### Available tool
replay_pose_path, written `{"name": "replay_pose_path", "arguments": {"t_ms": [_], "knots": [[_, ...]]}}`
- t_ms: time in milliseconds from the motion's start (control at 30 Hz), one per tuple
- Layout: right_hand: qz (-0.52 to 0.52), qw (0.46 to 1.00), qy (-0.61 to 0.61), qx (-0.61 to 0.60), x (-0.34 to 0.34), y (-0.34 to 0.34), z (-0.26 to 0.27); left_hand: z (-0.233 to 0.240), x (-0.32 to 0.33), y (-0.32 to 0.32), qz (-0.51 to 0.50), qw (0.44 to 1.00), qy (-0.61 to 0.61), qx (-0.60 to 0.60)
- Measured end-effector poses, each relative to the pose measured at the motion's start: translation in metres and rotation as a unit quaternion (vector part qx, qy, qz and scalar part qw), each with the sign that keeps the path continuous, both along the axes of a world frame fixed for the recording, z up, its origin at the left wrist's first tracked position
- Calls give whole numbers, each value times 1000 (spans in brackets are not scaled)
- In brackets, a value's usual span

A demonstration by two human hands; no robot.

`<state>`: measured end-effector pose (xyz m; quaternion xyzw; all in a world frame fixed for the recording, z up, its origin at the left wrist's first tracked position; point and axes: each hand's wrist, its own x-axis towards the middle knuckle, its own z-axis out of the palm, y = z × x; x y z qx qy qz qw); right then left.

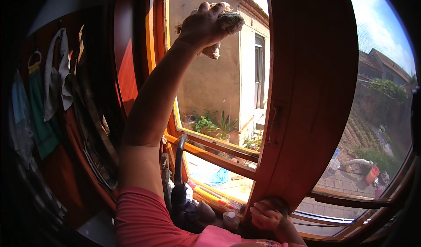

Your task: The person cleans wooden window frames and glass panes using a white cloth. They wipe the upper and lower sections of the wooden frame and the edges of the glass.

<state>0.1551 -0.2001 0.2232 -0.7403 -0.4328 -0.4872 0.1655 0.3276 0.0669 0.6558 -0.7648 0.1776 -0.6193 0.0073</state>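
My left hand (205,25) is raised high against the glass pane of a wooden-framed window (210,82), its fingers closed around a crumpled, frayed grey-beige cloth (231,22). Part of the cloth hangs out below the palm. Low down, my right hand (267,213) is bent and rests by the foot of the wide reddish-brown wooden post (289,155) between two window openings. Whether the right fingers hold anything cannot be told.
On the sill stand a small bottle with a white cap (231,215), a black curved handle (180,158) and a yellow-red tube-like item (210,196). Cloths, among them a green one (41,115), hang on the left. Plants and a building show outside.
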Motion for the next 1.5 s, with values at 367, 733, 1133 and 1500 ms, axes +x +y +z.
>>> {"name": "replay_pose_path", "arguments": {"t_ms": [367,733,1133,1500], "knots": [[30,999,-9,-5,4,-2,3,7,4,1,-10,1000,17,-16],[43,998,27,-24,0,-4,2,111,67,39,66,988,66,-127],[53,998,-24,-10,6,-3,0,66,41,35,2,995,-23,-96],[39,999,-13,-6,4,-2,-1,72,49,41,-18,994,-20,-106]]}}
